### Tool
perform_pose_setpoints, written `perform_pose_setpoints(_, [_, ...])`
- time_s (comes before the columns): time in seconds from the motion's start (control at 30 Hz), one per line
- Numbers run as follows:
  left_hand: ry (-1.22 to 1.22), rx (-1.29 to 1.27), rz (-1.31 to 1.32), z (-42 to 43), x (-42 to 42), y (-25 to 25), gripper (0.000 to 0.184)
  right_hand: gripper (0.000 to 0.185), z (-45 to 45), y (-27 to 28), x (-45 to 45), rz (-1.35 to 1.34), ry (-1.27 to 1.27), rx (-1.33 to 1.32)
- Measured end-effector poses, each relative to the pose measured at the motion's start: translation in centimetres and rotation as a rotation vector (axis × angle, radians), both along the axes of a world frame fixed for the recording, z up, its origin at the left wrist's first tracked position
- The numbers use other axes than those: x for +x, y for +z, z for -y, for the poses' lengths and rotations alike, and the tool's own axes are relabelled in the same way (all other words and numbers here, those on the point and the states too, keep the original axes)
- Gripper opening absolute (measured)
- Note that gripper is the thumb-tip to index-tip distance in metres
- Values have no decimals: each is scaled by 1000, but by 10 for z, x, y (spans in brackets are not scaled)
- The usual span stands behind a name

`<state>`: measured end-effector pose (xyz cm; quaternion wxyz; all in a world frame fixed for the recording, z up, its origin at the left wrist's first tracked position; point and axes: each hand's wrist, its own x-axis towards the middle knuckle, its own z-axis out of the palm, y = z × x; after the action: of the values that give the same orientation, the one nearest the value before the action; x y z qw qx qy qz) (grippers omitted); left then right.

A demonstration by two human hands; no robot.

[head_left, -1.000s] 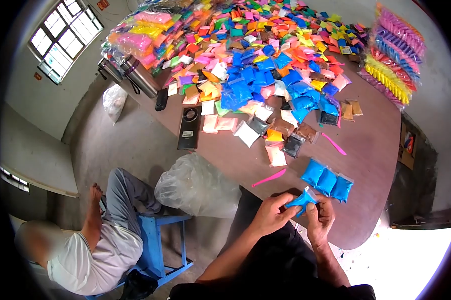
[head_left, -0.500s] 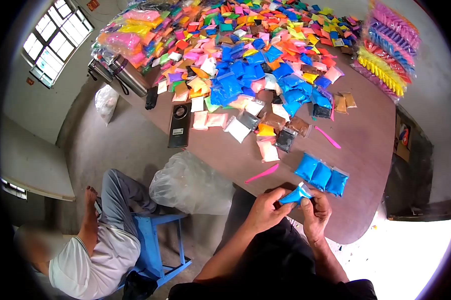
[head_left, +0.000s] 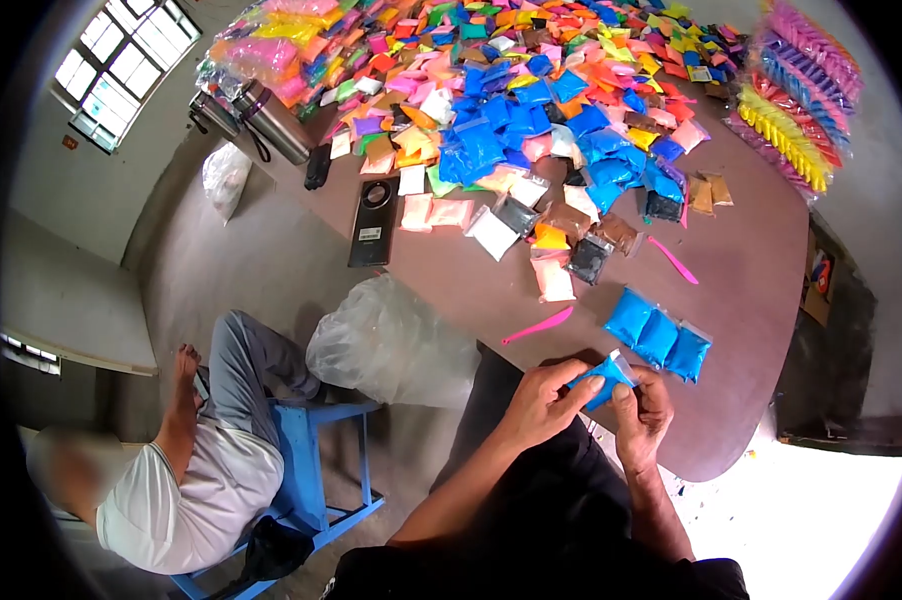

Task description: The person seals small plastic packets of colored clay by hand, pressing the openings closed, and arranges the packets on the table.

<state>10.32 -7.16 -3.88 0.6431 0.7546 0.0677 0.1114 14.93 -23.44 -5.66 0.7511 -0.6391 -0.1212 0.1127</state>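
Here's the big brown worktop (head_left: pixel 741 265), with a person (head_left: pixel 196 500) seated beside it on a blue stool (head_left: pixel 301 470). A great heap of coloured packets (head_left: pixel 531 120) covers its far side, a crumpled clear bag (head_left: pixel 391 345) sits off the near edge, and there's a steel flask (head_left: pixel 276 125), then a dark phone (head_left: pixel 372 225) on the left.

Down to the hands: left hand (head_left: pixel 543 405) and right hand (head_left: pixel 641 415), over the near edge, both pinching between thumb and fingers. Just beyond them, three blue packets (head_left: pixel 655 335) lie side by side in a neat row, and there's the one that matters, a single blue packet (head_left: pixel 613 373), up off the surface and held from both sides. Slimmest of all, one pink stick (head_left: pixel 538 325) lies left of the row, another pink stick (head_left: pixel 674 260) above it.

So, three are laid out; the fourth is in hand, apart from the row, and I'd call that one midway. Plenty more sit loose in the heap.

Against half a second ago, the whole view has shifted slightly, but the row hasn't changed. Same pinch, same packet, though the left thumb now seems to reach further over its face.
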Motion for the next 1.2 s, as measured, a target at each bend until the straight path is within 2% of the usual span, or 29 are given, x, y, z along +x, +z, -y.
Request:
perform_pose_setpoints(0.2, [-24, -17, 90, 3, 0, 2, 21, 15, 2, -5, 0, 20, -43, 36])
perform_pose_setpoints(0.4, [1, -53, 57, 1, 2, -6, 20, 15, 1, -4, -1, 48, 56, -55])
perform_pose_setpoints(0.57, [27, -52, 82, 0, 2, -8, 19, 15, -7, 5, -1, 45, 30, -57])
perform_pose_setpoints(0.77, [21, -195, 58, 1, 2, -5, 19, 13, 0, -7, 0, 83, 57, -123])
perform_pose_setpoints(0.9, [26, -211, 81, -1, 1, -16, 18, 15, -6, 6, -2, 54, 80, -125])
perform_pose_setpoints(1.2, [29, -95, 95, 2, 1, -6, 18, 7, -8, 1, 0, 92, -15, -72])
